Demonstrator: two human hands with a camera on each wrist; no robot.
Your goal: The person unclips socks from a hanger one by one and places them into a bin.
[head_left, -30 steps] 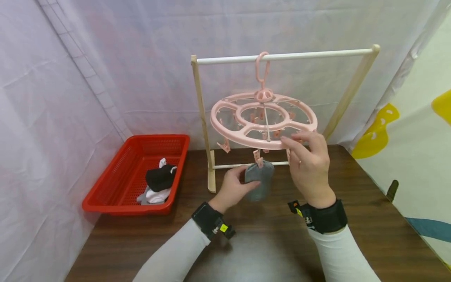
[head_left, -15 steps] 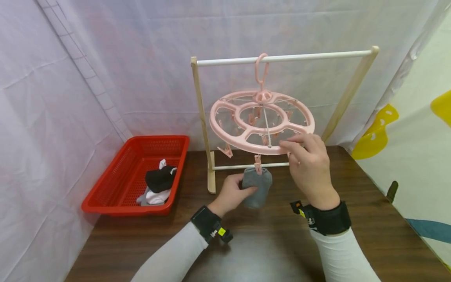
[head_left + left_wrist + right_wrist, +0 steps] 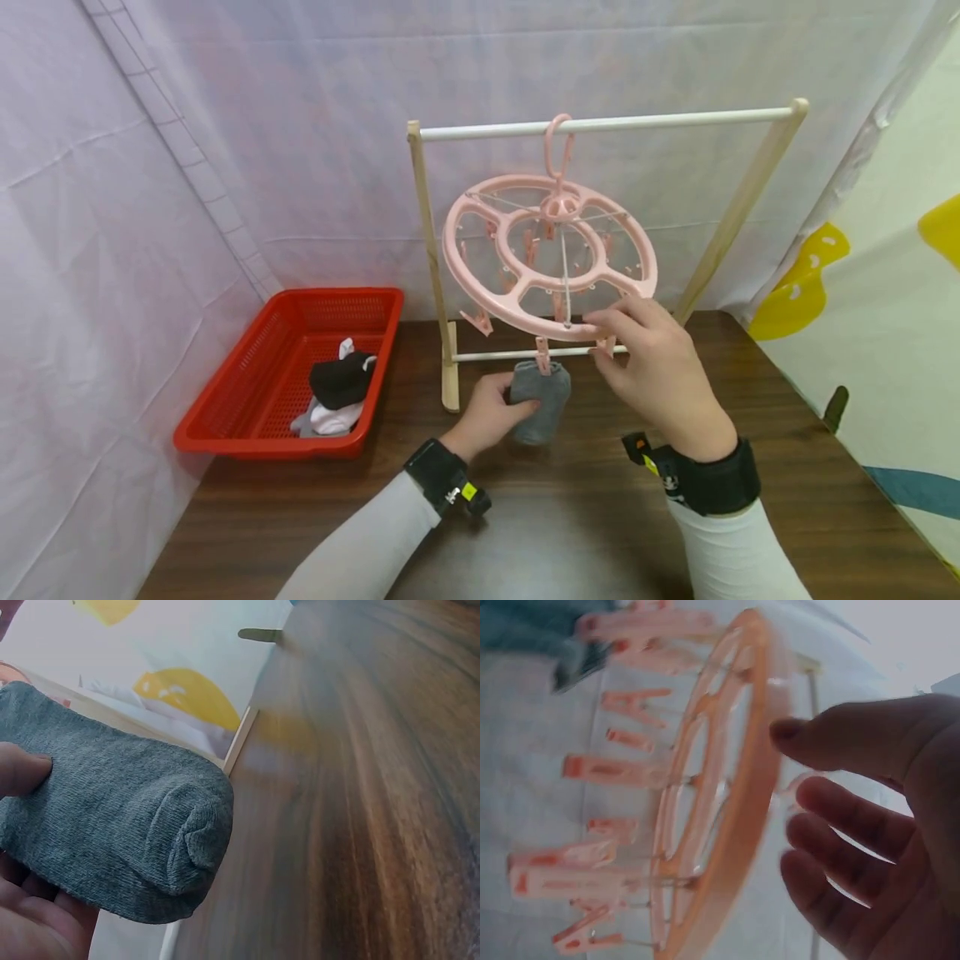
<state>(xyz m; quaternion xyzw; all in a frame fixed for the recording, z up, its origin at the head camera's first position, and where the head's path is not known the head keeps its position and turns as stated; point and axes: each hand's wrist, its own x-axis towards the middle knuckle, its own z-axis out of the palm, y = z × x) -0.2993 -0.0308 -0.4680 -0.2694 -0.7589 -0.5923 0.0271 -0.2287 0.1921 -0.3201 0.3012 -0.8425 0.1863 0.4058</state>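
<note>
A grey sock [image 3: 543,408] hangs from a pink clip [image 3: 543,354] under the front rim of the round pink hanger [image 3: 560,205]. My left hand [image 3: 483,418] holds the sock's side between thumb and fingers; in the left wrist view the sock's rounded end [image 3: 172,832] points away from the hand. My right hand [image 3: 660,367] is at the hanger's front right rim, near another clip [image 3: 606,346]. In the right wrist view the thumb [image 3: 832,742] lies at the rim [image 3: 742,817] while the other fingers are spread apart, not around it. The hanger tilts down toward me.
The hanger hooks over the white bar [image 3: 675,121] of a wooden-ended rack. On the left of the brown table [image 3: 525,533] stands a red basket [image 3: 225,446] holding a black item [image 3: 339,382] plus white and grey cloth. White curtains enclose the back and left.
The hanger's front has tipped down and swung slightly left. Both the sock and my left hand have come a little lower and leftward. My right hand has shifted down along the rim.
</note>
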